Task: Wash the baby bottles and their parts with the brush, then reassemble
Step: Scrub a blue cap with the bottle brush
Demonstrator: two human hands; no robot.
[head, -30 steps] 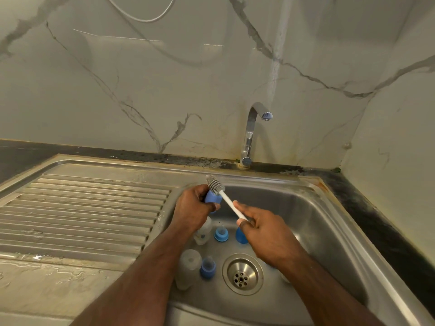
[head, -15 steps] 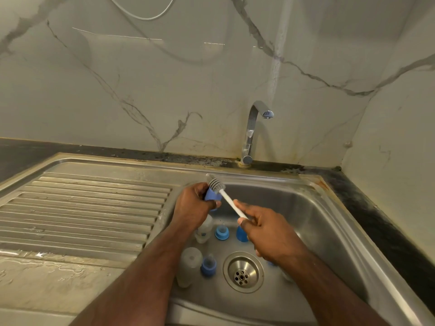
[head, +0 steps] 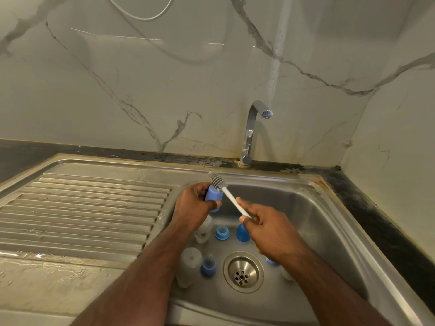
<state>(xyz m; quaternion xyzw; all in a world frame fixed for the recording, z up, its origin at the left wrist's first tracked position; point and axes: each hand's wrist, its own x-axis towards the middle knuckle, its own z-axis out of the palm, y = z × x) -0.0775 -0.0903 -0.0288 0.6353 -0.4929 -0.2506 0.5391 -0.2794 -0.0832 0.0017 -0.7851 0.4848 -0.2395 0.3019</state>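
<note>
Marble walls with grey lines stand behind a steel sink set into the bench. On its left is a draining board with ridges. At the back stands a shiny tap.

Over the sink, the left hand curls its fingers and thumb round a blue bottle cap. The right hand pinches the white handle of the brush. Its grey bristles lie against the top of the cap.

Down in the sink lie more parts. A clear bottle sits just under the left hand. Beside it is a blue ring with a teat and a second blue cap. Nearer, another clear bottle lies beside a second blue teat ring, left of the drain. A bit of blue peeks out under the right wrist, but I cannot tell what it is.
</note>
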